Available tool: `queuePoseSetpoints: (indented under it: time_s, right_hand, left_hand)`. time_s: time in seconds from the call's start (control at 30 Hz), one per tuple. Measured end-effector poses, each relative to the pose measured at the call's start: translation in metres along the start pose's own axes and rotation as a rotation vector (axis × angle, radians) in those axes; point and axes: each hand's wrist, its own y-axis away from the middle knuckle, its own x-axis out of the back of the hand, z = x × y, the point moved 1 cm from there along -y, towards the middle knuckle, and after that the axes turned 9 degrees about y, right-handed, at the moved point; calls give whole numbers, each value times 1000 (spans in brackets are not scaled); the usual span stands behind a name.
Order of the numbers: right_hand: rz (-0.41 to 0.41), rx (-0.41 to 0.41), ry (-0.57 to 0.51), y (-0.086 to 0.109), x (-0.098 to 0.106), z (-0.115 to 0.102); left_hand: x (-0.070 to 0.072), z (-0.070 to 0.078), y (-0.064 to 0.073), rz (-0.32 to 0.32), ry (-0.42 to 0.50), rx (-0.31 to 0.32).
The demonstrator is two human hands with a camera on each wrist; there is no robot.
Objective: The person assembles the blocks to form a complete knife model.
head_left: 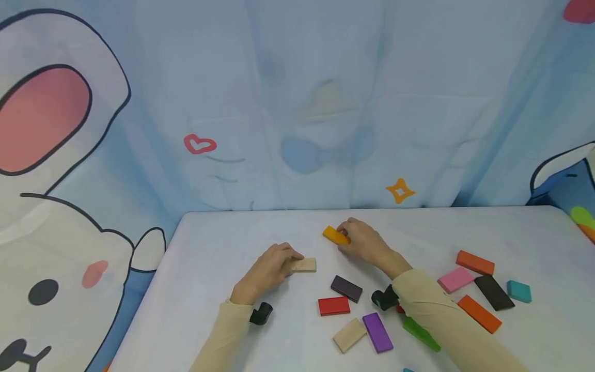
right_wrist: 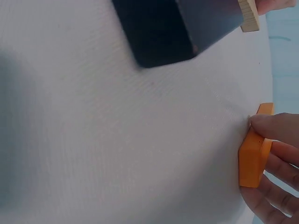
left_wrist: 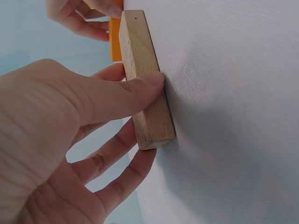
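Note:
My left hand [head_left: 271, 269] pinches a plain wooden block [head_left: 304, 265] at the left part of the table. In the left wrist view, the thumb lies across the wooden block [left_wrist: 145, 79] and the other fingers sit behind and below it. Farther back, my right hand [head_left: 366, 243] pinches an orange-yellow block [head_left: 335, 236] between thumb and fingers. The right wrist view shows this orange-yellow block [right_wrist: 255, 158] at the tabletop, with the thumb on its near side. A gap separates the two held blocks in the head view.
Nearest the hands lie a dark block [head_left: 346, 288] and a red block [head_left: 333, 306]. A second wooden block [head_left: 349, 335], a purple block [head_left: 377, 332] and a green block [head_left: 420, 334] lie closer. Pink [head_left: 455, 280], orange, black and teal [head_left: 518, 291] blocks are at right. A curtain hangs behind the table.

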Motion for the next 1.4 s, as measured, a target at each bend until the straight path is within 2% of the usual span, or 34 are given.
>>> queuePoseSetpoints:
  time_s: [0.27,0.43,0.67,0.77,1.03,1.4]
  right_hand:
    - [-24,-15,46,0,0,-3]
    - [-34,-10,62,7,4,-6]
    - [25,67,88,19,11,-4]
    - [27,112,88,25,14,-3]
    - [-55,209,66,34,15,0]
    - [-110,242,37,33,9,-6]
  left_hand:
    - [1,1,0,-6,22,15]
    - [1,0,0,-10,33,49]
    - [0,0,-2,-16,39,77]
    - [1,1,-2,-18,39,79]
    - [2,2,0,-14,43,82]
    - [2,1,-2,-26,54,68]
